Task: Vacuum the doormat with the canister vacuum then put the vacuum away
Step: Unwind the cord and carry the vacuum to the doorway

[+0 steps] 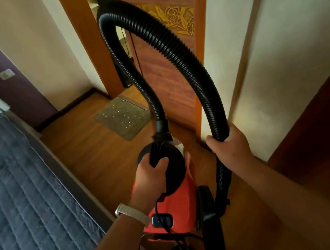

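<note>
The left hand [150, 172] grips the red vacuum [179, 201] by its black handle, the right hand [228, 144] clasps the looping hose [168, 43] — the speckled doormat [123, 117] lies ahead by the door [162, 60].

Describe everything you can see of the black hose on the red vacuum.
The hose is black and ribbed, plastic by its look, and bent in a tall upside-down U. One end sits in a smooth black cuff on the front of the red canister. It arches over and comes down on the right, where the right hand grips it. Below the hand it runs on beside the canister; its lower end is not clear. The left hand holds the canister's handle, not the hose.
</note>
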A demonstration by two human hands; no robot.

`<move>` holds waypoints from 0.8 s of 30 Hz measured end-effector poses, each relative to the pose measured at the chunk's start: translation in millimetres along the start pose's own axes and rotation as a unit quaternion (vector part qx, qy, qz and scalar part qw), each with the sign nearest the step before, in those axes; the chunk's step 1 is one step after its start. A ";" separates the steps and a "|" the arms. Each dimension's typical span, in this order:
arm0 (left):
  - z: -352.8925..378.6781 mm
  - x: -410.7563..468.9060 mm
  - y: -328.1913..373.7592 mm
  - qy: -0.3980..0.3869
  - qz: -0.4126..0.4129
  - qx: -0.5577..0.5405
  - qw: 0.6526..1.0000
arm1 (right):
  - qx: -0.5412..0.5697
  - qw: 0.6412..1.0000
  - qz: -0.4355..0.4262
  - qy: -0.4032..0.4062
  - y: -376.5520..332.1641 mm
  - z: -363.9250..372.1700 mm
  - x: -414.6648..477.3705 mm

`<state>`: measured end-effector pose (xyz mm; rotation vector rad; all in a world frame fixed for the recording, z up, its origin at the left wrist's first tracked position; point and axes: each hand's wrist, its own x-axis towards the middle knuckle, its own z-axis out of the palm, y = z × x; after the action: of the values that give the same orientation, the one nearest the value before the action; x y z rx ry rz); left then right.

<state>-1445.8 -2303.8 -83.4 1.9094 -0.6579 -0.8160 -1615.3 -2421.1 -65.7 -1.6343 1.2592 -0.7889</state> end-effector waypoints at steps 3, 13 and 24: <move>-1.6 46.5 2.7 -0.006 -0.022 -0.010 1.000 | -0.004 1.000 0.005 -0.006 -1.6 19.6 40.3; -56.7 235.0 31.2 0.002 -0.039 -0.029 0.999 | -0.033 0.999 -0.013 -0.022 -62.1 133.1 209.9; -127.3 372.7 53.6 0.087 -0.049 -0.023 0.995 | -0.011 0.998 -0.006 -0.066 -115.3 223.8 344.6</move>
<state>-1117.3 -2527.3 -90.6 1.9576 -0.4374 -0.7089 -1278.1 -2682.7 -59.9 -1.6851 1.1701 -0.6661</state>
